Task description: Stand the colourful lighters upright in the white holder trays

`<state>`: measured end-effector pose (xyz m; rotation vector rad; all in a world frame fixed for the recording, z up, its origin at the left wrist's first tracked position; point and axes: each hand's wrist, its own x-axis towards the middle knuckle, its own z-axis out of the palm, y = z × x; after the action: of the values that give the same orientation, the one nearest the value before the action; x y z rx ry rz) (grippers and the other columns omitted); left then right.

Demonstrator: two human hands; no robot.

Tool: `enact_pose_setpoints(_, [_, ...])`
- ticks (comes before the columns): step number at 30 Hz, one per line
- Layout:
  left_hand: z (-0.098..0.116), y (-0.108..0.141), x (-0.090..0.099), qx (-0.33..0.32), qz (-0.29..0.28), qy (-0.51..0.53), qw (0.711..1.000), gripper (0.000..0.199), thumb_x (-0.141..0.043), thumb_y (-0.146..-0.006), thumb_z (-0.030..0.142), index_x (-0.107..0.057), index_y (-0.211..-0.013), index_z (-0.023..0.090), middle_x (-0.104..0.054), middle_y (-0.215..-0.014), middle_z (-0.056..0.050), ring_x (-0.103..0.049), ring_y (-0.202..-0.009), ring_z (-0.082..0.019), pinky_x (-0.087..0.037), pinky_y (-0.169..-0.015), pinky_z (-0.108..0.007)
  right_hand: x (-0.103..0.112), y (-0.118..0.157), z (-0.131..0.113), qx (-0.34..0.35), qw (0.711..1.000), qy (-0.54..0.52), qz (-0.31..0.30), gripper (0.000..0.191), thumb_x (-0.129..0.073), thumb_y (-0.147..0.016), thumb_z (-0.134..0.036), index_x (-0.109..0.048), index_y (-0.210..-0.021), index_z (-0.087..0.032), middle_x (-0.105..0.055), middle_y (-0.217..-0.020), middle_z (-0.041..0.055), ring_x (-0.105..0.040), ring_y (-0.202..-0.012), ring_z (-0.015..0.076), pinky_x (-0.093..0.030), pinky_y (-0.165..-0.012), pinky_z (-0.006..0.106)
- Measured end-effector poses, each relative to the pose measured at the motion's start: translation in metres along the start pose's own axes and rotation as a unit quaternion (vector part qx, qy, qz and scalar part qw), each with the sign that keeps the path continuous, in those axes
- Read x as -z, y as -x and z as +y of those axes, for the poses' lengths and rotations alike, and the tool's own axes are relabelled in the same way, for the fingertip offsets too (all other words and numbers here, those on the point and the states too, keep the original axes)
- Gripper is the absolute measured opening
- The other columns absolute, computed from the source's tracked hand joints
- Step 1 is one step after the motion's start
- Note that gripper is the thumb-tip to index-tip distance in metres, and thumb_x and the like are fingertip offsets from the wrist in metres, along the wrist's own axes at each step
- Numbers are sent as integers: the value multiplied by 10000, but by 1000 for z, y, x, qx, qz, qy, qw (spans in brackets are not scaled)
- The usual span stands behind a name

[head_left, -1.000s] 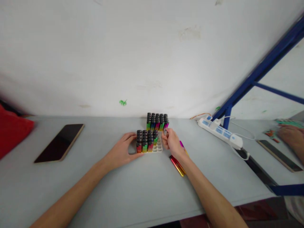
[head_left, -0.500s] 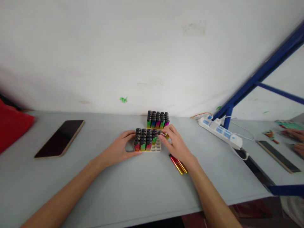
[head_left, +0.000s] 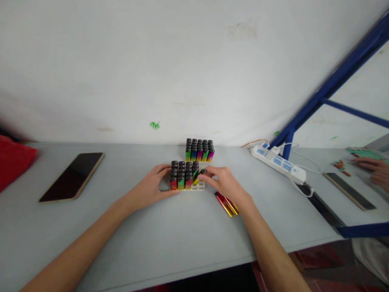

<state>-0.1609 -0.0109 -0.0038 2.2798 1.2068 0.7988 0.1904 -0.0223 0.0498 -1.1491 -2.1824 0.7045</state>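
Observation:
A white tray with holes carries rows of upright lighters, black-topped with colourful bodies. My left hand clasps the tray's left end, fingertips at the back and thumb along the front edge. Between the thumb and fingers of my right hand is a single lighter, tilted over the tray's right part, where holes show. Whether its lower end touches the tray is hard to make out. Loose red-and-gold lighters lie on the table beside my right wrist.
Behind the tray stands another block of upright lighters. A dark flat tablet-like slab lies at left, near a red item. To the right are a white power strip, a blue metal frame and another person's hands.
My right hand has brought its lighter down and slightly left, toward the tray's front right holes. The left hand keeps its hold on the tray. The view has shifted slightly.

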Motion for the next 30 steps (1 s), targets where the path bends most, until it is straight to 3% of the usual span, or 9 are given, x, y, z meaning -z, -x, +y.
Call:
enact_pose_setpoints(5, [-3, 0, -2, 0, 2, -7, 1000, 860, -926, -1000, 884, -844, -1587, 261, -809, -1737, -183, -788, -1624, -489, -609, -1470, -670, -10, -8, -16, -21, 991, 124, -35, 269, -875, -1261, -422, -829, -1068, -241, -902, -1002, 64, -815, -882, 243, -517, -798, 308])
enact_pose_setpoints(8, [-6, -1, -3, -7, 7, -11, 1000, 875, -894, -1031, 882, -831, -1605, 224, -804, -1736, -205, -789, -1609, -509, -609, -1462, -710, -2, -7, -17, -37, 989, 139, -37, 267, -947, -1210, -434, -848, -1056, -240, -893, -969, 42, -799, -852, 228, -492, -780, 302])
enact_pose_setpoints(11, [-8, -1, -5, -11, 13, -9, 1000, 847, -911, -1027, 873, -848, -1590, 244, -820, -1718, -191, -805, -1586, -508, -631, -1443, -701, 17, 13, -10, -61, 992, 106, 5, 250, -890, -1241, -403, -862, -1057, -237, -883, -924, 17, -773, -794, 211, -529, -794, 310])
enact_pose_setpoints(14, [-9, -1, -6, -9, 14, -7, 1000, 875, -924, -1002, 905, -862, -1582, 254, -831, -1706, -192, -815, -1570, -511, -640, -1435, -694, 28, 52, -3, -73, 988, 116, 77, 199, -799, -1260, -306, -862, -1083, -240, -873, -922, 30, -788, -813, 236, -596, -830, 342])
enact_pose_setpoints(17, [-9, -1, -7, -12, 13, -2, 1000, 884, -909, -1013, 913, -858, -1585, 241, -819, -1728, -197, -803, -1583, -500, -617, -1456, -695, 14, 92, -2, -49, 977, 168, 124, 72, -811, -1211, -240, -878, -1183, -243, -898, -1060, 89, -836, -954, 297, -673, -927, 409])
enact_pose_setpoints(19, [-9, 0, -7, -15, 9, 4, 1000, 864, -900, -1024, 908, -855, -1589, 255, -812, -1741, -186, -792, -1597, -485, -603, -1470, -682, -6, 106, -3, -39, 969, 209, 127, 88, -813, -1192, -200, -886, -1212, -246, -909, -1123, 118, -852, -1056, 346, -705, -1002, 472])
enact_pose_setpoints(23, [-9, 0, -7, -9, 11, 7, 1000, 880, -898, -1005, 940, -855, -1576, 270, -815, -1725, -177, -792, -1599, -476, -606, -1469, -656, -39, 101, -4, -62, 960, 251, 111, 238, -795, -1171, -124, -903, -1359, -221, -930, -1223, 166, -855, -1193, 413, -714, -1150, 606])
enact_pose_setpoints(27, [-10, 0, -9, -5, 10, 1, 1000, 898, -889, -1004, 951, -845, -1583, 266, -824, -1704, -178, -798, -1588, -477, -629, -1443, -649, -41, 78, -5, -93, 976, 168, 106, 312, -810, -1151, -144, -914, -1435, -219, -924, -1318, 192, -861, -1289, 423, -700, -1222, 645])
enact_pose_setpoints(30, [-9, -1, -9, -14, 8, 1, 1000, 887, -878, -1017, 940, -844, -1581, 256, -816, -1723, -186, -794, -1595, -480, -617, -1456, -648, -29, 63, -8, -100, 990, -14, 100, 199, -831, -1185, -340, -913, -1344, -252, -911, -1302, 152, -889, -1122, 339, -746, -1070, 532])
